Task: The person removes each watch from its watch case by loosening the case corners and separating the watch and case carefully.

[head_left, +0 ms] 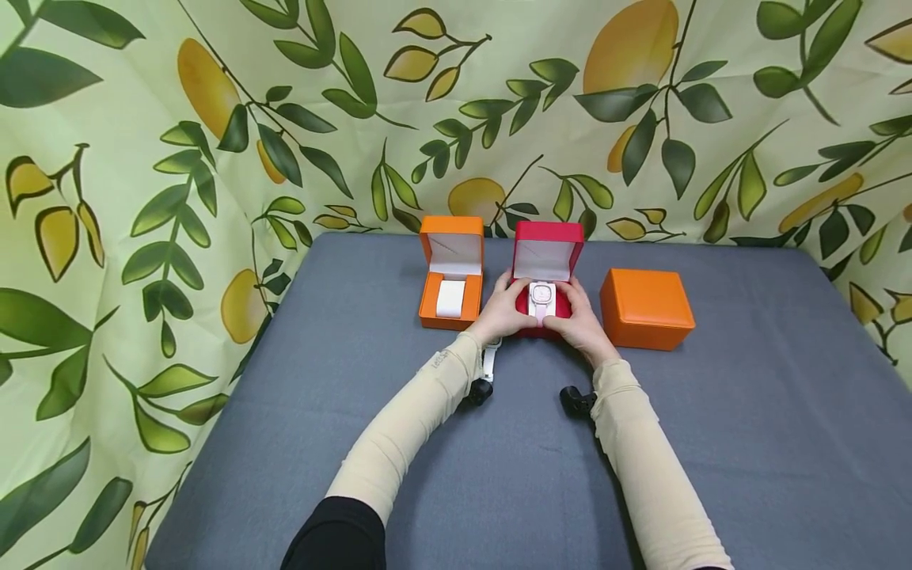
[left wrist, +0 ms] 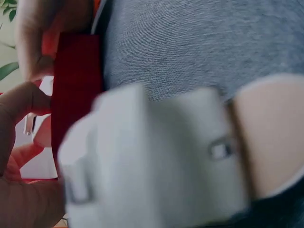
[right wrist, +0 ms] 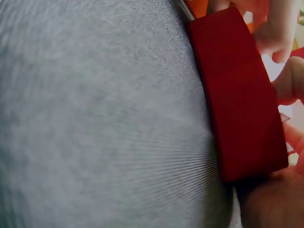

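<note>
An open red watch box (head_left: 549, 230) stands toward the back of the table, its lid raised. In it is a pale pink watch (head_left: 542, 294) wrapped on a white cushion, dial up. My left hand (head_left: 502, 310) grips the watch and cushion from the left, and my right hand (head_left: 586, 323) from the right. Both thumbs meet at the watch's near end, with the other fingers bent toward its far end. The red front wall (left wrist: 78, 85) of the box fills the space below the fingers in the left wrist view; the right wrist view shows this red wall (right wrist: 242, 95) too.
Left of the red box stands an open orange box (head_left: 456, 226) with a white cushion (head_left: 450, 298) inside. A closed orange box (head_left: 647, 305) sits to the right. Grey cloth (head_left: 527, 475) covers the table, and a leaf-patterned curtain (head_left: 399, 103) hangs behind.
</note>
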Motion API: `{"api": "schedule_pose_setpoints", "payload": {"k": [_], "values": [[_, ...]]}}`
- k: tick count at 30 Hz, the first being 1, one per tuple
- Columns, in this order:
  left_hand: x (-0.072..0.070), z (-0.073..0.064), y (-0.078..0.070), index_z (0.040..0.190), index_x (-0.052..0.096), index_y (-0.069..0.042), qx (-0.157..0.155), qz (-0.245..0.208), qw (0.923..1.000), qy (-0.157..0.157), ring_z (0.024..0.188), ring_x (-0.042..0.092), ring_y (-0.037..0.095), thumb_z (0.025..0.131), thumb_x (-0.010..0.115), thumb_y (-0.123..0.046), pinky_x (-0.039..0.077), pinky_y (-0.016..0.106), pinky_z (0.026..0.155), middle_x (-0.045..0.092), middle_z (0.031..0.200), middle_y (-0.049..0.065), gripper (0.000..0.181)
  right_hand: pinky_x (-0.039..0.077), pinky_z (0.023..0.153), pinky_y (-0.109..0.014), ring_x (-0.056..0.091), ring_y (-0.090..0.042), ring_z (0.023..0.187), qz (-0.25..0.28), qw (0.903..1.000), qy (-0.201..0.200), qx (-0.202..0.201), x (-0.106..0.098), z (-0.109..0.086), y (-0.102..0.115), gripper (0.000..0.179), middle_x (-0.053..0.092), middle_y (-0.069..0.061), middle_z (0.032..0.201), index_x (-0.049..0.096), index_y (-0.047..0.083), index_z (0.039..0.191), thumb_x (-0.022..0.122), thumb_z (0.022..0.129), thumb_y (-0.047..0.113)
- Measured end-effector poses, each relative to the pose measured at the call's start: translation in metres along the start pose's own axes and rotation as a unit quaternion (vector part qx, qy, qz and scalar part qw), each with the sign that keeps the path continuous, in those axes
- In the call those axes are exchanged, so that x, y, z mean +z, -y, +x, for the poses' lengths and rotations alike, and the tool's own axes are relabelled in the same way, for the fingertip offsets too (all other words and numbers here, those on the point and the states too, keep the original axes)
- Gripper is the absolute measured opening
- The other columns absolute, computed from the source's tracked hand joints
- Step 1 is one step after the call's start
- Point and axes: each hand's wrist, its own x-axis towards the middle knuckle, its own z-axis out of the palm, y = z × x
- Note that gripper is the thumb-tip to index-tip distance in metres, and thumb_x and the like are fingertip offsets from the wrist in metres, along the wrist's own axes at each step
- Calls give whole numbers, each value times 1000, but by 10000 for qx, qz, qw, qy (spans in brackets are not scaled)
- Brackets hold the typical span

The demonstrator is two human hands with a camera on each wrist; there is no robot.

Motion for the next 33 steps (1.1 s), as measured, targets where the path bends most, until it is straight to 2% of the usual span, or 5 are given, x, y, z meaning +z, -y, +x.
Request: {"api": "schedule_pose_setpoints", "payload": {"k": [4, 11, 20, 28, 33], "values": [[3, -3, -1, 137, 44, -12, 89, -87, 9997, -202, 130, 37, 30, 75, 71, -15, 42, 36, 103, 17, 151, 13, 68, 20, 111, -58, 7, -39, 137, -560, 9979, -315, 50, 2, -3, 4, 76, -1, -17, 152, 32, 10, 142, 68, 76, 16], [4, -2, -3, 137, 42, -12, 401, 438, 9980, -232, 121, 44, 28, 77, 68, -18, 36, 39, 105, 42, 139, 11, 66, 27, 103, -59, 11, -40, 131, -1132, 9927, -386, -162, 2, -7, 9, 80, 19, -21, 143, 29, 9, 142, 70, 74, 20], [8, -6, -2, 139, 39, -18, 493, 198, 9979, -382, 122, 42, 32, 79, 67, -14, 41, 42, 101, 51, 134, 10, 66, 21, 107, -58, 13, -40, 133, -701, 9955, -480, -424, 3, -10, 4, 80, 33, -21, 145, 25, 9, 143, 69, 77, 14], [14, -11, -2, 137, 42, -18, 536, -36, 9959, -723, 133, 32, 36, 81, 65, -6, 31, 48, 110, 47, 141, 6, 62, 22, 106, -57, 18, -39, 131, -375, 9945, -681, -704, 8, -16, 4, 74, 42, -25, 138, 27, 13, 140, 65, 77, 6], [18, -12, -2, 136, 45, -17, 651, -41, 9931, -975, 129, 40, 30, 82, 66, -4, 33, 44, 109, 50, 139, 5, 59, 24, 106, -57, 26, -41, 127, -348, 9916, -893, -866, 10, -19, 5, 68, 45, -24, 136, 31, 14, 137, 63, 78, 3]]}}
